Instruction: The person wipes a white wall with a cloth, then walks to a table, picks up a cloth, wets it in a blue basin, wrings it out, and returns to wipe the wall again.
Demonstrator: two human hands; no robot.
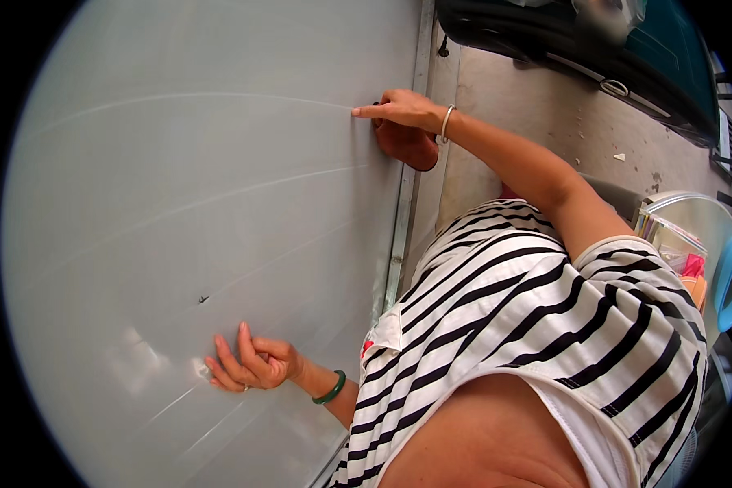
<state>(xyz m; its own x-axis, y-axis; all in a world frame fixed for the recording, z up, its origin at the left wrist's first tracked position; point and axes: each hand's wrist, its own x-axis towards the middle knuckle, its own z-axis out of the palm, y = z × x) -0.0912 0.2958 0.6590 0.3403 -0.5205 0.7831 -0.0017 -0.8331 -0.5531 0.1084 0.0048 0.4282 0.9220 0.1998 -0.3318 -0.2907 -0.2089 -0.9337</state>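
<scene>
My right hand [405, 110], with a silver bangle at the wrist, reaches over the far right part of a large, smooth grey-white sheet surface [177, 140]. Its index finger is extended, the tip at the end of a pale curved crease. Partly below this hand lies a reddish-brown object [407, 145] with a dark edge, near the surface's metal edge; whether the curled fingers grip it is hidden. My left hand [253, 363], with a green bangle, is nearer my body with loosely bent fingers and nothing visible in it. A small dark mark [204, 299] shows beyond it.
A metal edge strip [398, 259] borders the surface on the right. Beyond the floor stands a dark machine or vehicle-like body [640, 97] with an oval emblem. At right are a round table [695, 204], a clear box of items [674, 235] and a blue basin [731, 287].
</scene>
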